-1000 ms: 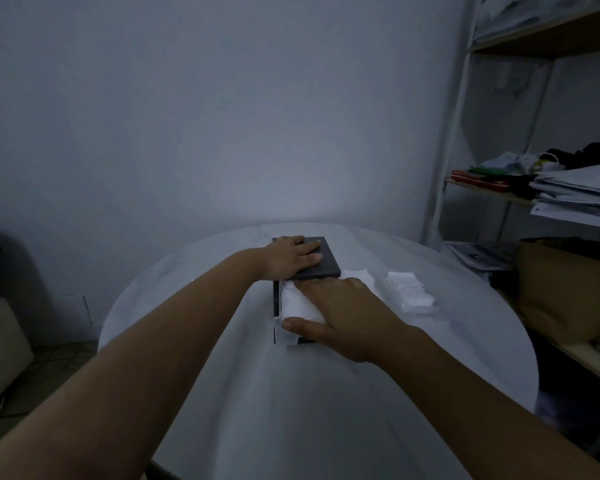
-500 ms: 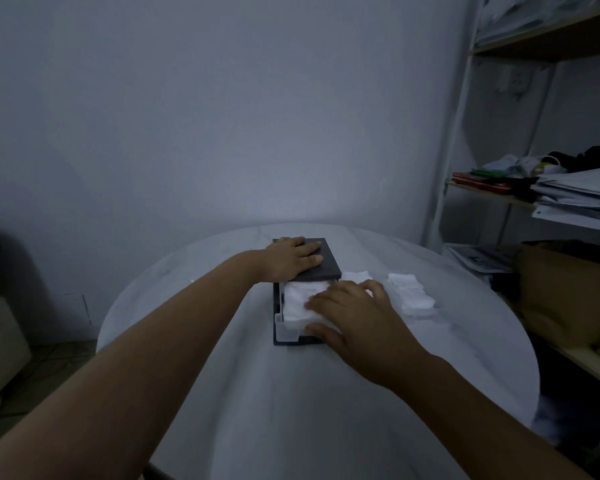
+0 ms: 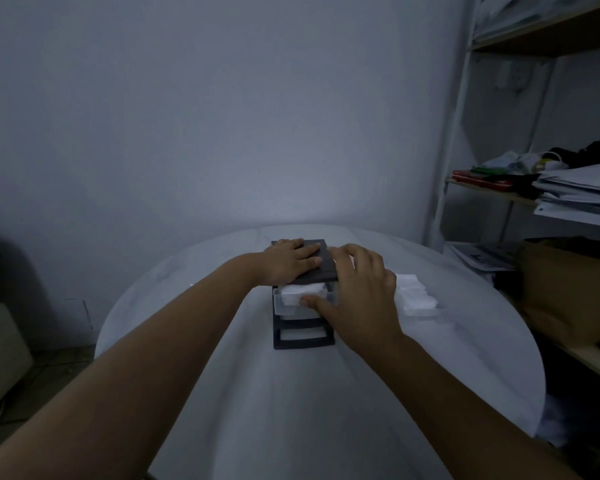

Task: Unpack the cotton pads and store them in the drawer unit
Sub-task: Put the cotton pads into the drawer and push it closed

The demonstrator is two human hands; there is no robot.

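While the left hand (image 3: 290, 261) lies flat, fingers together, on the drawer unit (image 3: 303, 336), the right hand (image 3: 361, 299), fingers loosely spread, touches its thumb to the top drawer (image 3: 286, 308) of cotton pads (image 3: 302, 291).

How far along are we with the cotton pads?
Done: one stack of pads sits in the open top drawer of the drawer unit. In hand: the left hand rests on the unit; the right hand touches that drawer. Left: loose pads on the table, drawer unclosed.
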